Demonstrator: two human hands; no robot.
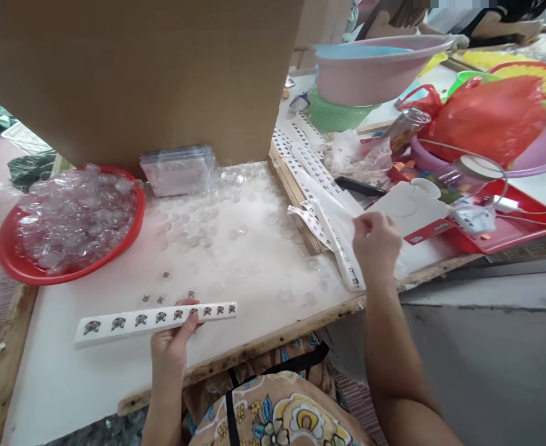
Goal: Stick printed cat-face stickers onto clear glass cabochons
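My left hand (174, 344) grips a long white strip of stickers (129, 323) printed with a row of small dark animal-face pictures, thumb on top. Just beyond it, several small clear discs (166, 275) with the same kind of picture lie on the white tabletop. At the right, my right hand (377, 241) is raised with its fingers curled together; whether anything is between them I cannot make out. Beside that hand, more printed sticker strips (317, 192) are spread over a wooden bar (296, 214). Plain clear discs (203, 229) are scattered across the table's middle.
A red basin (138, 226) full of clear discs stands at the left. Behind is a tall cardboard panel (138, 74) with wrapped clear boxes (180, 170) before it. Rightward are a red tray (524, 232), a pink basin (370, 74) and a red bag (491, 121). People sit farther back.
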